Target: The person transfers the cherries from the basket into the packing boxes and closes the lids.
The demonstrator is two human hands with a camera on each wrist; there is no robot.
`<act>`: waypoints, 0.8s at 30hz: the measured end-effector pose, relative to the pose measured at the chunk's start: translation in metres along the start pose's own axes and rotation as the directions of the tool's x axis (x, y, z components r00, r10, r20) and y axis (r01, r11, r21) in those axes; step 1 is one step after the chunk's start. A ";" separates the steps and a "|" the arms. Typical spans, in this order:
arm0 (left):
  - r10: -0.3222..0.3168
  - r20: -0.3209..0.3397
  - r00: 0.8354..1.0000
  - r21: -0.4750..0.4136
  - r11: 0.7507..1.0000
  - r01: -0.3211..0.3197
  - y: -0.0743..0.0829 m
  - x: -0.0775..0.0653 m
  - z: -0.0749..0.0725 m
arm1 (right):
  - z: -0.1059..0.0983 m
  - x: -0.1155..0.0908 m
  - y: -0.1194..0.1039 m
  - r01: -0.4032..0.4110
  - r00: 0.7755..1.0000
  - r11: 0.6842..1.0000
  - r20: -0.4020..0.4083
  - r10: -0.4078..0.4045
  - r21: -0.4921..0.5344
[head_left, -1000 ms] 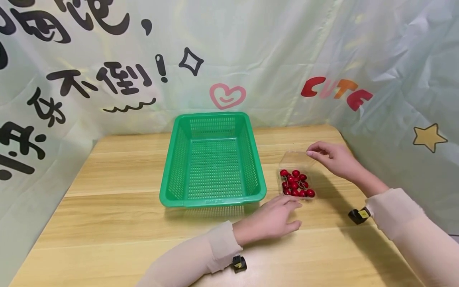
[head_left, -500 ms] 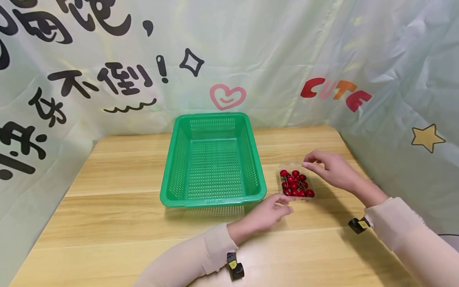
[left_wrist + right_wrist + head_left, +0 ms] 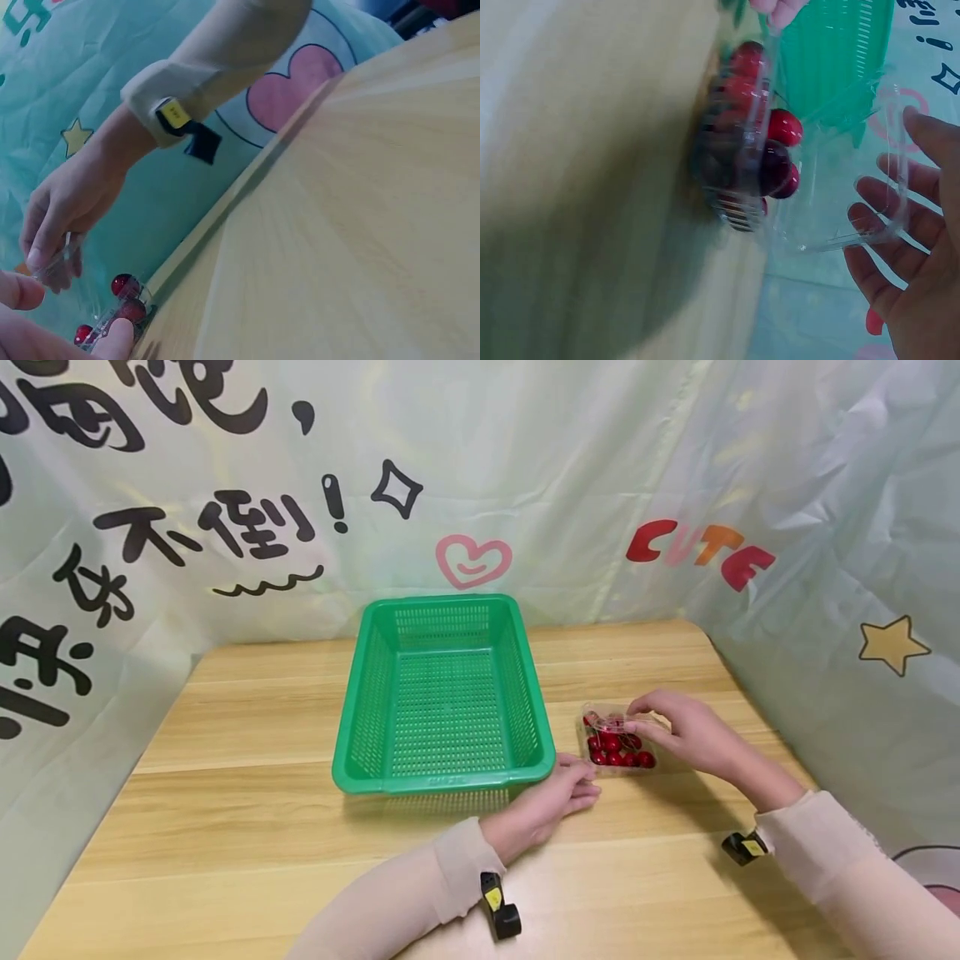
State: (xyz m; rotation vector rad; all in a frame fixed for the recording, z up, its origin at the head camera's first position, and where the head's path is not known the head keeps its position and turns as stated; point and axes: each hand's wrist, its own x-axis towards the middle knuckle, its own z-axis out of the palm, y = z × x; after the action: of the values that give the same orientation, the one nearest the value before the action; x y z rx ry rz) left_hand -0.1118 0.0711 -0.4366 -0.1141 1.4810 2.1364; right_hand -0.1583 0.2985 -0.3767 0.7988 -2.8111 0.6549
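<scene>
A clear plastic box (image 3: 619,768) of red cherries (image 3: 611,742) sits on the table to the right of the green basket. Its hinged lid (image 3: 832,195) stands partway up over the fruit. My right hand (image 3: 686,735) pinches the lid's free edge, thumb on one side and fingers (image 3: 907,202) on the other. Beside the near left corner of the box is my left hand (image 3: 551,793), fingers loosely extended and holding nothing. In the left wrist view, the left thumb (image 3: 116,341) overlaps the box and some cherries.
The green perforated basket (image 3: 442,783) stands at the middle of the wooden table (image 3: 247,810), its near right corner close to the left hand. A printed cloth (image 3: 570,468) hangs behind and along the sides of the table.
My right hand has brought the lid down from its folded-back position toward the cherries. My left hand has drawn slightly left, from the box's front edge toward the basket's corner.
</scene>
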 end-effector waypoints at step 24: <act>-0.156 0.072 0.985 -0.228 0.959 0.168 -0.004 0.024 0.006 | 0.043 -0.009 0.006 0.107 0.990 0.993 -0.083 -0.111 -0.047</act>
State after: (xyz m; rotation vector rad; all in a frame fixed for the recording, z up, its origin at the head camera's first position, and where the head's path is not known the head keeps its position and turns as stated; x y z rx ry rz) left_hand -0.1287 0.0861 -0.4462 -0.2524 1.1440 2.1538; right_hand -0.1545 0.2881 -0.4195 0.8875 -2.6741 0.5955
